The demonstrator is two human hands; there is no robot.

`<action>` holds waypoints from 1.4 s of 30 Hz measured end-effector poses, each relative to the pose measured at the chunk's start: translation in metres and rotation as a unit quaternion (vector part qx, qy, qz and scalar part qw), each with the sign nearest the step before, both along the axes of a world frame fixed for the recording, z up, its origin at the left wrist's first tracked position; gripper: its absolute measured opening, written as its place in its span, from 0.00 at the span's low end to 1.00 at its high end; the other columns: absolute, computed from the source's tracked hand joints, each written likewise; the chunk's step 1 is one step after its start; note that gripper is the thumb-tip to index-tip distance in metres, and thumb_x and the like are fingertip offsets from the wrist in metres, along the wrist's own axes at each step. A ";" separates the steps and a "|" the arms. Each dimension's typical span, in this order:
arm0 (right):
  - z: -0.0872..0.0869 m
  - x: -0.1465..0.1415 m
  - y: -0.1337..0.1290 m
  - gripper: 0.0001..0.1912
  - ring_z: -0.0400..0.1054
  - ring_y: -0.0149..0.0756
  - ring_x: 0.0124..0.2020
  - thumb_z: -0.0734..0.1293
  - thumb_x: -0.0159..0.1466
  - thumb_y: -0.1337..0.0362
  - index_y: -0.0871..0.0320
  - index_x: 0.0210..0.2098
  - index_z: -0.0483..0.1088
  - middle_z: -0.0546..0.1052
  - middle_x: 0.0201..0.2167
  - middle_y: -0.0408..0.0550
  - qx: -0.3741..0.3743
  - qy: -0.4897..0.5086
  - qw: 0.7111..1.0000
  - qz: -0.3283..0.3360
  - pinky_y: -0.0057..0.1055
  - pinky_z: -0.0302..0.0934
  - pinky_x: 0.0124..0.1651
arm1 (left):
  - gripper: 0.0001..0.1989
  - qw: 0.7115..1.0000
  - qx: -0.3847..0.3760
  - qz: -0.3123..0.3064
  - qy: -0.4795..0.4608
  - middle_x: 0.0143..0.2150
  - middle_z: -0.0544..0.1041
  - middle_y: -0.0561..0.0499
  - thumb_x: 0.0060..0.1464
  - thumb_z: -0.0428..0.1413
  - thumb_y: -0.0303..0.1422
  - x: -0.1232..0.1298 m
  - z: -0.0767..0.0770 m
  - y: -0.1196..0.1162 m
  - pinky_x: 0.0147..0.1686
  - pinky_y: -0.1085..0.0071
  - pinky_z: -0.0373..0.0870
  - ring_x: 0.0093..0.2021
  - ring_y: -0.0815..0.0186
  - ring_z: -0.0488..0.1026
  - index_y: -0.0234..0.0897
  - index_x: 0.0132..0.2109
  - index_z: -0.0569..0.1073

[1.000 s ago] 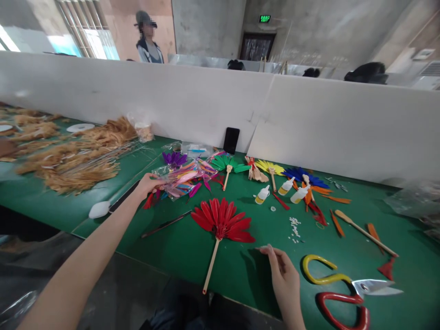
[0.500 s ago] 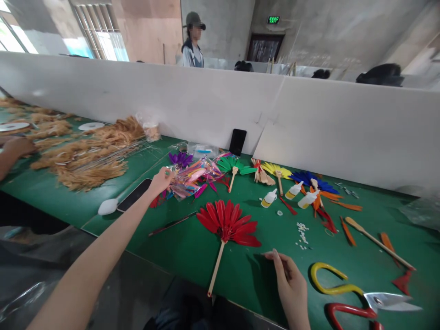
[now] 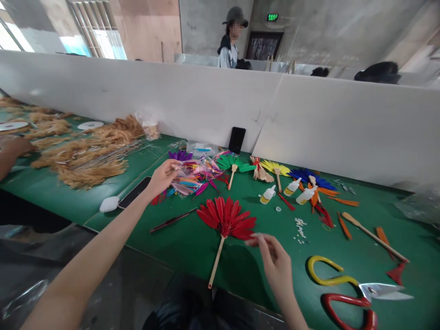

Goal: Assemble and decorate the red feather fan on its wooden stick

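Observation:
My left hand reaches to the back of the table, its fingers closed on the edge of a clear plastic bag of coloured feathers. In front of me lies a red feather fan, its feathers spread away from me and its pale wooden handle toward me. My right hand is beside the fan's right side, thumb and fingers pinched together by the tip of a red feather. The fingertips are slightly blurred; I cannot make out what is between them.
Large scissors lie at right, near small white beads and several glue bottles. Green, yellow and blue fans stretch along the back. Brown fibre and another person's hand are at left.
My right hand has moved left and away from me, up to the red fan's edge. The left hand has shifted slightly at the bag. A person behind the partition has moved right.

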State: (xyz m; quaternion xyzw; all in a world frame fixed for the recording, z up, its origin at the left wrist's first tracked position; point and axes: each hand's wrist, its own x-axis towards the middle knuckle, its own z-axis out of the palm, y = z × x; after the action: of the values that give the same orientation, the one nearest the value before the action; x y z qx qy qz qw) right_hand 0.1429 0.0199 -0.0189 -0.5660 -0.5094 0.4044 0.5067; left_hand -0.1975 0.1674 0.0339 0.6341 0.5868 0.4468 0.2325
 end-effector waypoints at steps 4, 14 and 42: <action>0.035 -0.058 0.049 0.31 0.72 0.43 0.43 0.58 0.58 0.41 0.58 0.50 0.64 0.78 0.40 0.55 -0.087 0.256 0.935 0.229 0.42 0.65 0.46 | 0.10 0.995 0.080 -0.037 -0.039 0.43 0.71 0.49 0.52 0.52 0.33 0.028 0.024 -0.035 0.41 0.68 0.70 0.42 0.62 0.72 0.38 0.43 0.67; 0.074 -0.104 0.085 0.08 0.72 0.33 0.42 0.61 0.62 0.61 0.52 0.39 0.69 0.78 0.38 0.40 -0.107 0.547 0.806 0.202 0.32 0.67 0.45 | 0.12 0.959 0.198 -0.112 0.168 0.44 0.70 0.48 0.58 0.48 0.29 0.059 0.053 -0.105 0.47 0.63 0.67 0.46 0.62 0.68 0.45 0.46 0.72; 0.050 -0.094 0.049 0.09 0.68 0.37 0.49 0.65 0.59 0.58 0.51 0.39 0.70 0.78 0.40 0.40 -0.082 0.537 0.827 0.148 0.39 0.60 0.55 | 0.05 0.962 0.232 -0.008 0.144 0.45 0.71 0.47 0.53 0.55 0.34 0.092 0.022 -0.085 0.53 0.53 0.59 0.50 0.57 0.67 0.40 0.31 0.72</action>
State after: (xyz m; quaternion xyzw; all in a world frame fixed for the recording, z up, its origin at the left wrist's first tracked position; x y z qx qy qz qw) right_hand 0.0490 0.0693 0.0313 -0.2167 -0.1998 0.7549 0.5859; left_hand -0.1050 0.0828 0.0555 0.7328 0.4890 0.4732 -0.0047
